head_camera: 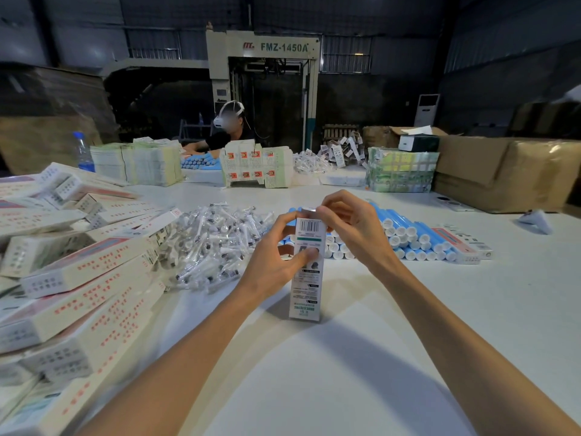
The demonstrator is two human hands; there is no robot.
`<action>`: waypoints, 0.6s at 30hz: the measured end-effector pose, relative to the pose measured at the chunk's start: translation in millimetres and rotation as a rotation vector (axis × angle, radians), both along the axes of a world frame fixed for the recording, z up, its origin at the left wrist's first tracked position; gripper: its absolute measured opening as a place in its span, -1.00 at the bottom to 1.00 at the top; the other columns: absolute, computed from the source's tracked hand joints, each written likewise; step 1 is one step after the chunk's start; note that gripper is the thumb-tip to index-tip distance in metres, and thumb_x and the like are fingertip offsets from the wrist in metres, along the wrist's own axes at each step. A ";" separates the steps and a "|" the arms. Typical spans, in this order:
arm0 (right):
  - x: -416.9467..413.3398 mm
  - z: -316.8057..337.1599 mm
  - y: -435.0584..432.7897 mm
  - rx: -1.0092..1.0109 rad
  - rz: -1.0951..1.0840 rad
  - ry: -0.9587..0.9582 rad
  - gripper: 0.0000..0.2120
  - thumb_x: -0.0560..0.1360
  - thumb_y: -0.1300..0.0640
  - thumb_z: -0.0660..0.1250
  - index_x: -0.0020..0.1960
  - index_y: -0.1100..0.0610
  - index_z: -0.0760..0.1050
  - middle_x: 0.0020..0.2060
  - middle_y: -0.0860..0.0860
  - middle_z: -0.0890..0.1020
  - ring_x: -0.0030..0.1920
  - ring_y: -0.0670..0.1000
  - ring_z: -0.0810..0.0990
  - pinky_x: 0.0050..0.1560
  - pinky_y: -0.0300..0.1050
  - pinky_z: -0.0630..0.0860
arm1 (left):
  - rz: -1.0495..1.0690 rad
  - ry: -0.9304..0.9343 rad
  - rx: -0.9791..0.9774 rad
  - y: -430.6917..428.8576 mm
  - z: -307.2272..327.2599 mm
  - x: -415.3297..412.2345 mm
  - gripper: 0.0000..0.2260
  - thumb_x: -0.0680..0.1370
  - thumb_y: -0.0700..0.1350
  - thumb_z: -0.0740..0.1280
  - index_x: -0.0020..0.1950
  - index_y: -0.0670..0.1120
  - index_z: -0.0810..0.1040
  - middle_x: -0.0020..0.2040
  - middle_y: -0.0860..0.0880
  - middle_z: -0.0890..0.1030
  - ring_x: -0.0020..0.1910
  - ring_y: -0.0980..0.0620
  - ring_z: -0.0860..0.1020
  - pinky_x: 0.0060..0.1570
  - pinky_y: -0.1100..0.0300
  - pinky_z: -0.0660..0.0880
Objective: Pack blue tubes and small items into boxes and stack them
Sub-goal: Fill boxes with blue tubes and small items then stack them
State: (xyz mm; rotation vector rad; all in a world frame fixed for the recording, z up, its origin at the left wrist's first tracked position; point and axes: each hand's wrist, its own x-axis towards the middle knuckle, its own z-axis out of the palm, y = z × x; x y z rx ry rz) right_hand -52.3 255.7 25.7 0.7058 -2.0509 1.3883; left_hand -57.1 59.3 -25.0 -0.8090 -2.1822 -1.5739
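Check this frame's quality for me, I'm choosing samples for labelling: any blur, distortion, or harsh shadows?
Head view: wide-angle stretch smears the packed boxes at the left edge; the centre is sharp, with the barcode on the box held by the left hand and right hand crisp; soft arm shadows cross the white table; the hall behind is dim.

Far centre: machine point(273, 47) header reads "FMZ-1450A", red logo beside. Near centre: barcode on box point(306, 287), remaining print too small to read.
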 end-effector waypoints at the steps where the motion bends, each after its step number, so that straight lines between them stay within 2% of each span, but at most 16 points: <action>1: -0.4 0.5 -0.4 -0.004 0.001 -0.011 -0.90 0.61 0.12 0.45 0.04 0.15 0.59 -0.12 0.00 0.73 -0.02 0.04 0.73 0.00 -0.01 0.68 | 0.000 0.000 0.001 0.3 0.1 0.7 -0.45 0.55 0.10 0.54 0.48 0.25 0.39 0.28 0.22 0.64 0.33 0.24 0.54 0.15 0.41 0.49; 5: 1.3 2.1 -1.8 -0.087 0.053 -0.106 -0.92 0.55 0.12 0.51 -0.01 0.11 0.64 -0.10 0.02 0.74 -0.01 0.06 0.74 0.03 -0.02 0.69 | 0.003 -0.007 0.026 0.9 0.0 4.0 -0.45 0.52 0.19 0.53 0.43 0.30 0.37 0.22 0.24 0.65 0.30 0.28 0.55 0.11 0.47 0.50; 7: 2.2 3.9 -0.1 -0.146 0.107 -0.177 -0.91 0.53 0.14 0.53 -0.02 0.14 0.66 -0.09 0.05 0.75 -0.01 0.08 0.74 0.00 -0.07 0.66 | 0.000 -0.011 0.038 1.8 0.3 4.5 -0.44 0.53 0.15 0.55 0.43 0.30 0.35 0.22 0.24 0.65 0.30 0.25 0.56 0.11 0.46 0.50; 10: 3.4 6.8 3.1 -0.192 0.160 -0.257 -0.90 0.52 0.18 0.54 -0.01 0.21 0.70 -0.07 0.11 0.76 -0.01 0.08 0.74 -0.03 -0.13 0.63 | -0.020 -0.021 0.070 2.9 0.6 4.8 -0.43 0.54 0.07 0.57 0.41 0.22 0.32 0.23 0.13 0.68 0.32 0.15 0.58 0.10 0.39 0.52; 12: 4.2 8.6 3.2 -0.183 0.147 -0.280 -0.91 0.51 0.18 0.54 0.00 0.18 0.73 -0.07 0.08 0.77 -0.01 0.06 0.75 -0.04 -0.17 0.63 | -0.023 -0.030 0.078 3.3 1.3 5.4 -0.41 0.53 0.09 0.57 0.41 0.20 0.30 0.23 0.09 0.69 0.32 0.13 0.58 0.10 0.35 0.53; 15: 4.8 9.9 3.0 -0.152 0.143 -0.293 -0.91 0.51 0.16 0.54 0.00 0.14 0.75 -0.07 0.05 0.78 -0.01 0.03 0.75 -0.05 -0.20 0.63 | -0.024 -0.049 0.087 2.7 1.2 6.0 -0.39 0.52 0.10 0.58 0.41 0.21 0.27 0.22 0.08 0.70 0.29 0.12 0.60 0.13 0.26 0.52; 18: 6.6 11.0 4.9 -0.124 0.154 -0.316 -0.89 0.54 0.13 0.52 0.04 0.13 0.76 -0.05 0.04 0.78 0.02 0.03 0.75 0.00 -0.14 0.65 | -0.031 -0.058 0.098 1.5 1.1 6.5 -0.33 0.50 0.11 0.60 0.44 0.23 0.25 0.16 0.13 0.72 0.19 0.06 0.66 0.13 0.17 0.55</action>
